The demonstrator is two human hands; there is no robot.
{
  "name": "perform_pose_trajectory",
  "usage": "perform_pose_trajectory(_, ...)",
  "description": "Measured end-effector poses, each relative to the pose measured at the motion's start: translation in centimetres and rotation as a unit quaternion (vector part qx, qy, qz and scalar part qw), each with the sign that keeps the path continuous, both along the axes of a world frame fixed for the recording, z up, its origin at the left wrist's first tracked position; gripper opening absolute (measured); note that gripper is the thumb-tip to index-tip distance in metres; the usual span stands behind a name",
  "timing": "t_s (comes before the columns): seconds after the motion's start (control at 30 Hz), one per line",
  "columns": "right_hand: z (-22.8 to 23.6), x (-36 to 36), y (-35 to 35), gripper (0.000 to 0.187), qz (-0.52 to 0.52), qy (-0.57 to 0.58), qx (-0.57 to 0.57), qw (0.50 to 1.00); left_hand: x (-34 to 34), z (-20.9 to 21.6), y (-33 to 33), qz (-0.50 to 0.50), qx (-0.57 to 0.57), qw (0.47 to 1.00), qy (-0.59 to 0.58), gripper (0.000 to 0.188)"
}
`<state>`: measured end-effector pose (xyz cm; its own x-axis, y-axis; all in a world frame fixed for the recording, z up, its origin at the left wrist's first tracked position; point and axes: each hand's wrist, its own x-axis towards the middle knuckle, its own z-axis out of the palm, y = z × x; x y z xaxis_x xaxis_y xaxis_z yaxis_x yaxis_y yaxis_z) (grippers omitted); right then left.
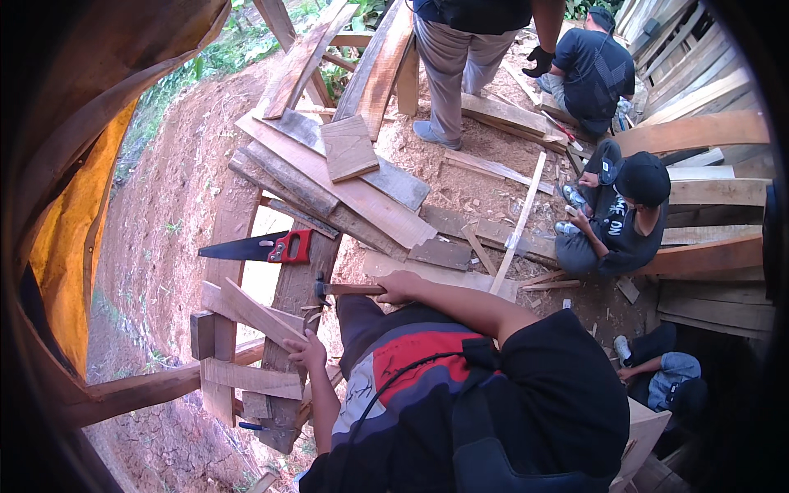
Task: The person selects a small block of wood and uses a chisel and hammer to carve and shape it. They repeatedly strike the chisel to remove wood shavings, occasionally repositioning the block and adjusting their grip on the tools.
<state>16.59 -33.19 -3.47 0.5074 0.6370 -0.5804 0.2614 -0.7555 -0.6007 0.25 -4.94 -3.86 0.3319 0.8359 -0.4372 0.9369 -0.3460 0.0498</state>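
Right hand (401, 286) grips a hammer (352, 289), mid-frame;
left hand (309, 353) at a board (261, 312), lower left; its grip, cannot tell.

Lettering, large and white, all capitals: across the chest of the dark T-shirt (618, 223) on the seated co-worker (610, 215) at right; two short words show, partly lost in folds. Small dark print on the handsaw blade (238, 249), close to its red handle (293, 246): too small to read. Dark script-like strokes on the red panel (415, 359) of the camera wearer's shirt (526, 370): illegible.
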Motion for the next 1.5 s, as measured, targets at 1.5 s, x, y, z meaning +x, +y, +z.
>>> perform_pose_trajectory(1.5,11.8,1.9,-3.7,0.051,0.099,-0.022,0.017,0.995,-3.1,-2.3,1.4,-0.049,-0.002,0.995,-0.087,0.122)
